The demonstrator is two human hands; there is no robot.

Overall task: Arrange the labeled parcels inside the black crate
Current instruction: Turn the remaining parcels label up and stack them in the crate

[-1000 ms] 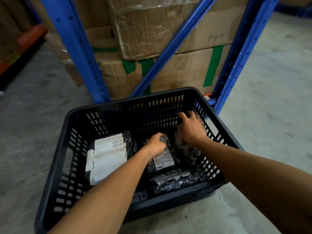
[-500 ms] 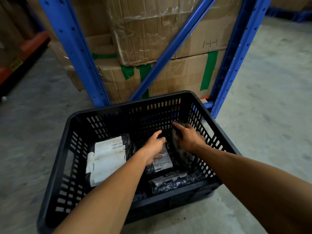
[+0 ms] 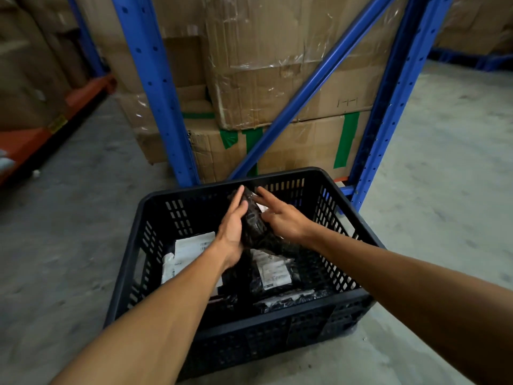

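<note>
The black slatted crate (image 3: 138, 240) stands on the concrete floor in front of me. Over its middle, both hands hold a black plastic-wrapped parcel (image 3: 254, 223) upright, raised above the others. My left hand (image 3: 231, 232) presses flat against its left side and my right hand (image 3: 280, 218) grips its right side, fingers spread. On the crate's floor lie a parcel with a large white label (image 3: 188, 251) at the left, a black parcel with a small white label (image 3: 273, 273) in the middle, and another black parcel (image 3: 288, 298) along the near wall.
A blue steel rack (image 3: 155, 93) with a diagonal brace stands just behind the crate, holding stacked cardboard boxes (image 3: 277, 79) with green tape. An orange and black rack beam (image 3: 55, 123) runs along the left. Grey concrete floor spreads to the right.
Both hands have come up from the crate's floor with a black parcel lifted between them. The small-labelled parcel that my left hand was on now lies uncovered.
</note>
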